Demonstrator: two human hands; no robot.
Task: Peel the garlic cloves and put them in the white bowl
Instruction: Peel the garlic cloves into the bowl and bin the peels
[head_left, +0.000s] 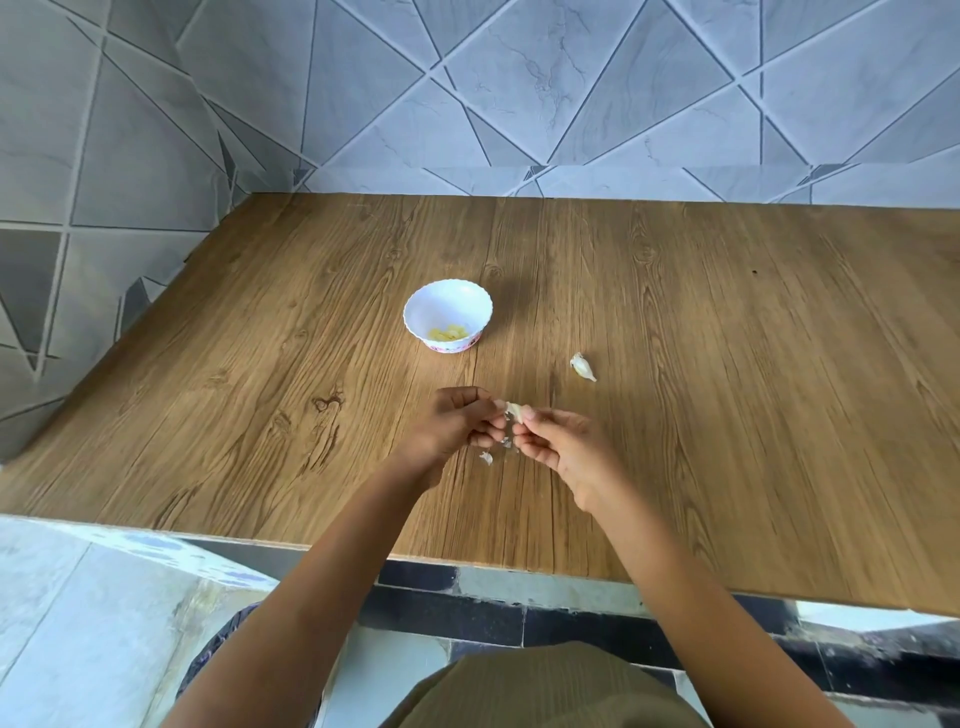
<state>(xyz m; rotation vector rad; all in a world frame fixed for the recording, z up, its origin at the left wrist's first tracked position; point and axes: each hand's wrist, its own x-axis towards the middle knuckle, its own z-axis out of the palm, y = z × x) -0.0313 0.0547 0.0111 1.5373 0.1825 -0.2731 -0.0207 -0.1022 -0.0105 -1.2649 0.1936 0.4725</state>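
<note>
Held clove (513, 410): a garlic clove with pale skin showing on it, raised a little above the counter (727, 338). You pinch it between both hands, and it sits right at the tips of your fingers (535, 417), where the two hands meet.

Left hand (457, 423): curled. Your thumb and fingertips are closed on the left end of the held clove, with the other fingers folded in toward the palm.

Right hand (566, 449): curled in the same way. Your thumb and forefinger pinch the right end of the held clove.

Peel scraps (485, 458): small white bits lying on the counter just below your fingers. One is on the near side of your left knuckles and another is in the gap between the hands.

Spare clove (583, 367): unpeeled, lying on the counter beyond your right fingers and to their right. It is near them but not touched.

White bowl (447, 296): upright on the counter beyond your left fingers and apart from them. It has a scalloped rim and a pink pattern round the base.

Peeled cloves (448, 332): yellowish pieces lying in the bottom of the white bowl. You cannot count them from this view.

Tiled wall (519, 78): grey, with angled lines, standing past the far edge of the counter, well beyond your fingers.
</note>
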